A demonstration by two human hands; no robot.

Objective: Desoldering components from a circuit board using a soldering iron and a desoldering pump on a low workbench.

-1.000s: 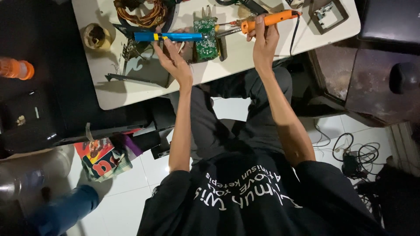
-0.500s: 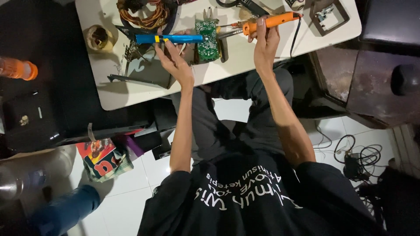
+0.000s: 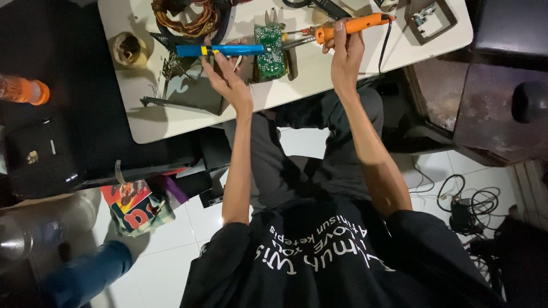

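Observation:
A green circuit board (image 3: 270, 51) lies on the white table (image 3: 319, 77) between my hands. My left hand (image 3: 228, 77) grips a blue rod-shaped tool with a yellow band (image 3: 220, 51), held level with its end at the board's left edge. My right hand (image 3: 345, 48) holds an orange-handled soldering iron (image 3: 348, 27), its metal tip reaching the board from the right. A black cord runs from the iron's back end over the table edge.
A coil of copper wire (image 3: 191, 17) and a tape roll (image 3: 128, 48) sit at the table's left. A framed square part (image 3: 431, 20) lies at right. On the floor are an orange bottle (image 3: 25, 91), a colourful packet (image 3: 137, 205) and cables (image 3: 462, 211).
The hands and both tools stay at the circuit board; only the view has shifted slightly.

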